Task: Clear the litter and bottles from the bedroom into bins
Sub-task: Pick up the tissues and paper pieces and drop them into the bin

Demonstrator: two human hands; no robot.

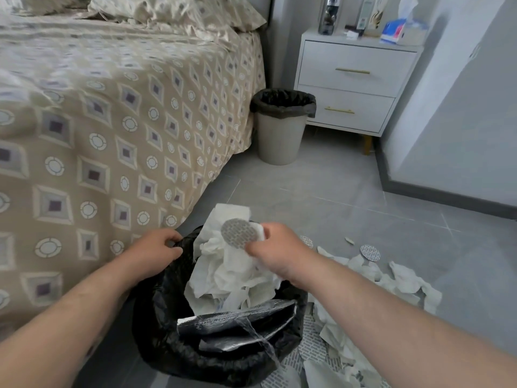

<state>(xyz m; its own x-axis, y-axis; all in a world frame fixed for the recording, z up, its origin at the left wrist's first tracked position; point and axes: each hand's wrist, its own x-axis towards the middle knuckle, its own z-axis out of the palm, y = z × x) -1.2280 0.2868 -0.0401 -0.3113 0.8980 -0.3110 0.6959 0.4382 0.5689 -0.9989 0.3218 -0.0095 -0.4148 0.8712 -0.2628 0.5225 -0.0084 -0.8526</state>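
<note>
The black bag gapes on the floor. The left hand pinches its rim. The right hand, directly over the mouth, clutches crumpled tissue and a round seal. More paper litter lies rightward, nearer that hand. The lined bin stands beyond.

Bright, diffuse light; shadows faint. Motion blur smears the beige diamond-patterned fabric bedspread at 10 o'clock. Wide-angle bowing bends the frame edges.

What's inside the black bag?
The black bin bag holds crumpled white tissues and a dark, shiny plastic wrapper. The right hand holds a round foil seal and more tissue over it. Anything beneath that pile is covered.
</note>
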